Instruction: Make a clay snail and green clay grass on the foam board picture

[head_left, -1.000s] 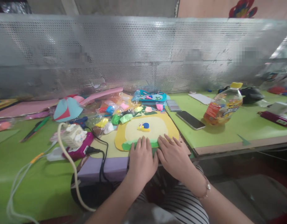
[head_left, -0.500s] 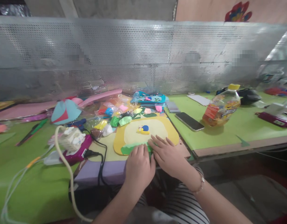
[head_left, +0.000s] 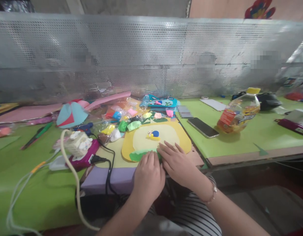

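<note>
On the yellow card [head_left: 186, 137] with its cream middle lies a small snail figure [head_left: 153, 135] of modelling clay, blue and yellow. A strip of green clay [head_left: 139, 155] spreads along the card's near edge. My left hand [head_left: 149, 175] is bent over that strip, its fingers pressed together and their tips on the clay. Beside it, my right hand [head_left: 177, 164] rests flat on the card, its fingers spread and nothing held in them. The right end of the green strip is hidden under both hands.
Several bagged clay lumps [head_left: 134, 125] lie behind the card. A power strip [head_left: 85, 157] with cables stands left. To the right are a phone [head_left: 203, 127] and a drink bottle [head_left: 240, 113]. A perforated metal screen [head_left: 151, 59] rises behind the table.
The whole view has shifted slightly. Both hands remain at the card's near edge, with the left fingers still on the green clay; the snail figure has stayed in place on the card.
</note>
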`<state>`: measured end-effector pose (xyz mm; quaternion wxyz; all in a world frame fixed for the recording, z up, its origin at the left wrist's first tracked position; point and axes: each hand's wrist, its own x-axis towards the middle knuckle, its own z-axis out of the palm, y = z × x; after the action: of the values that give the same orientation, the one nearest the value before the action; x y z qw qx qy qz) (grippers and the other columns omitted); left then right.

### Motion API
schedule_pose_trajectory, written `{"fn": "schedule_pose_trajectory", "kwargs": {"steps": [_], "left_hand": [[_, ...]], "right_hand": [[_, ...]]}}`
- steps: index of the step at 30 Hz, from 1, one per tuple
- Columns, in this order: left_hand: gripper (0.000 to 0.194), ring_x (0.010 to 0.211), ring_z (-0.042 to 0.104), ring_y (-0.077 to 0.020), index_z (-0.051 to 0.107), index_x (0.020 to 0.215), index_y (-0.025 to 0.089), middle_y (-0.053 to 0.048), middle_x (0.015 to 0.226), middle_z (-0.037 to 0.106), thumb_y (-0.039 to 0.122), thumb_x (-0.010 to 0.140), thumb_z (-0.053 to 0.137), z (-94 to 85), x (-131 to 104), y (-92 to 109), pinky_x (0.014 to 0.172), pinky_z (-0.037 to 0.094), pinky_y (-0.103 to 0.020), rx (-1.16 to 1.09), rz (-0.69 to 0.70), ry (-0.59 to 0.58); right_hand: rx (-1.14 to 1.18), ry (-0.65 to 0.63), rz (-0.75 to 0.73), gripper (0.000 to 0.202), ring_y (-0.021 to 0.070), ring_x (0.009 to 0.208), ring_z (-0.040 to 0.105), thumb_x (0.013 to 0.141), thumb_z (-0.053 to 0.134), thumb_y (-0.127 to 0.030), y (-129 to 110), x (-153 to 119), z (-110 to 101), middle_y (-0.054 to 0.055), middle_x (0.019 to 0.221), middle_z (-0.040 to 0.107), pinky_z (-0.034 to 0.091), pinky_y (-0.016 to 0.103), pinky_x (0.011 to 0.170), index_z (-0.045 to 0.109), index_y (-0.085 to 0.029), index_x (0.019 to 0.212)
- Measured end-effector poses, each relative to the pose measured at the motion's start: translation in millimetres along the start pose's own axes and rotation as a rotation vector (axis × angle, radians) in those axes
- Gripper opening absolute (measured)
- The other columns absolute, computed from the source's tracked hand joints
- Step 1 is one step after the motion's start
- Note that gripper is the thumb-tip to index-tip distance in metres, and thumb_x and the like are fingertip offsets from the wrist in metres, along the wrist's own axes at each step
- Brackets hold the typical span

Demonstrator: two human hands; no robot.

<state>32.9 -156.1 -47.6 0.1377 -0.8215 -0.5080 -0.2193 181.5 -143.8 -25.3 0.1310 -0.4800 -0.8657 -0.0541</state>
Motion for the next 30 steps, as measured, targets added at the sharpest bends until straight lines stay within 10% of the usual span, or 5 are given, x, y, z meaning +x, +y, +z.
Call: {"fn": "schedule_pose_trajectory", "kwargs": {"steps": [18,30], "left_hand": [[0.043,0.093,0.054,-0.027,0.053,0.127,0.015,-0.011,0.102,0.061,0.03,0.089,0.038,-13.7,11.7,4.7,0.076,0.047,-0.042,0.028,-0.061,-0.118],[0.046,0.125,0.046,-0.0254,0.046,0.134,0.015,-0.01,0.137,0.051,0.026,0.09,0.037,-2.2,8.9,-1.6,0.105,0.035,-0.045,-0.047,0.03,-0.074]], "right_hand": [[0.01,0.086,0.22,0.046,0.0239,0.134,0.036,0.091,0.032,-0.017,10.3,-22.3,-5.7,0.006,0.143,0.044,0.028,0.048,0.109,0.049,-0.017,0.134],[-0.012,0.03,0.093,0.047,0.0241,0.136,0.033,0.096,0.028,-0.022,3.8,-16.9,1.2,0.008,0.146,0.039,0.031,0.049,0.108,0.04,-0.014,0.14]]}}
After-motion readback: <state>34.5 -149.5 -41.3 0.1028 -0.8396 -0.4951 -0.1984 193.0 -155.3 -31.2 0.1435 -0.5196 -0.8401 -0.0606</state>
